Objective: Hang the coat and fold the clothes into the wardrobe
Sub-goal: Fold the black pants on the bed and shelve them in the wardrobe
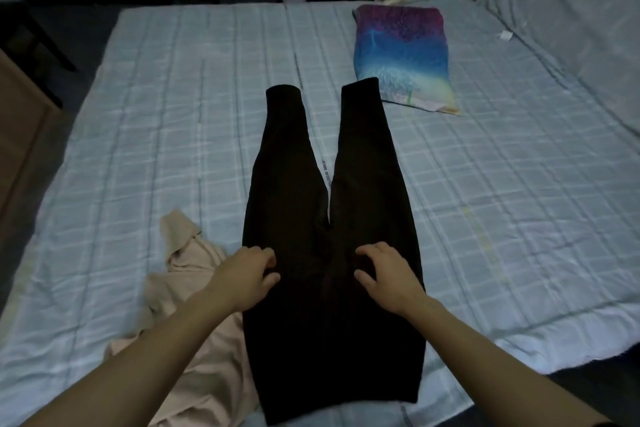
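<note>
Black trousers point(311, 184) lie flat on bed point(138, 114); left hand point(247, 274), right hand point(384, 274) pinch them.

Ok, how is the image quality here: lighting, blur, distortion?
Head view: dim, bluish light; the black trousers read as a flat dark shape, so whether the left hand and right hand pinch the fabric is unclear. Head view: wide-angle distortion bows the bed edges; background nearly black; no glare, slight softness overall.
</note>
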